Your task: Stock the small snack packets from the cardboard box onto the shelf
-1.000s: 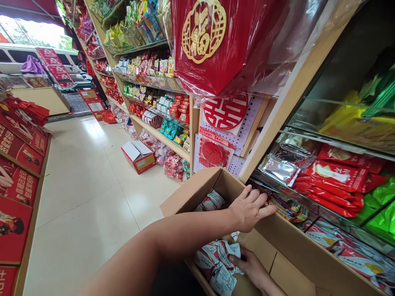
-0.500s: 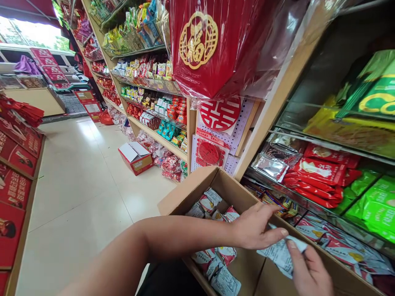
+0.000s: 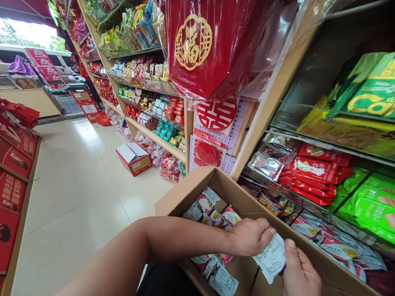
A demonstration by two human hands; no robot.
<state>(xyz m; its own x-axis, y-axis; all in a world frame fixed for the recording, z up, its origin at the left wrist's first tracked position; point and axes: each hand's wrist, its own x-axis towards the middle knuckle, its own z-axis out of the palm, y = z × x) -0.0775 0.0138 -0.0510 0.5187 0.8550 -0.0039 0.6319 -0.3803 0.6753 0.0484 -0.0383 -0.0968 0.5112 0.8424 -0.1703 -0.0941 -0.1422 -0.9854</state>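
Between my two hands is a small white snack packet, its printed back facing up. My left hand reaches across from the left, its fingers curled closed on the packet's upper left edge. My right hand pinches the packet's right edge between thumb and fingers. Both hands are above an open cardboard box. In the box lie several similar white and red packets, some showing their printed backs; my left forearm hides part of them.
Right of the box, a shelf holds more white and red packets, red packs and green packs. A wrapped red hanging decoration is overhead. A small red carton sits on the tiled floor.
My left hand has closed from spread fingers onto the packet's edge. The packet and my right hand have shifted slightly left, and the packet is more fully visible.
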